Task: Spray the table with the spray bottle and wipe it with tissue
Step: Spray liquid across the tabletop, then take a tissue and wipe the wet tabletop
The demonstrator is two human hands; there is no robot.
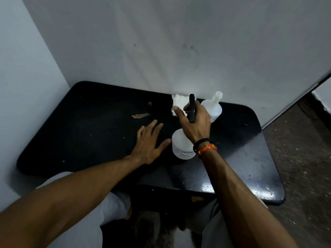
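Tissue (pixel 180 102) just beyond right hand (pixel 196 125)

Black table (pixel 89 140), white tissue (pixel 180 102)

Second white bottle (pixel 213 108); wall (pixel 161 42).

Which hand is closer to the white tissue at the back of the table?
The right hand. It grips the spray bottle by its black trigger top, right beside the tissue. The left hand lies flat on the table, nearer the person, apart from it.
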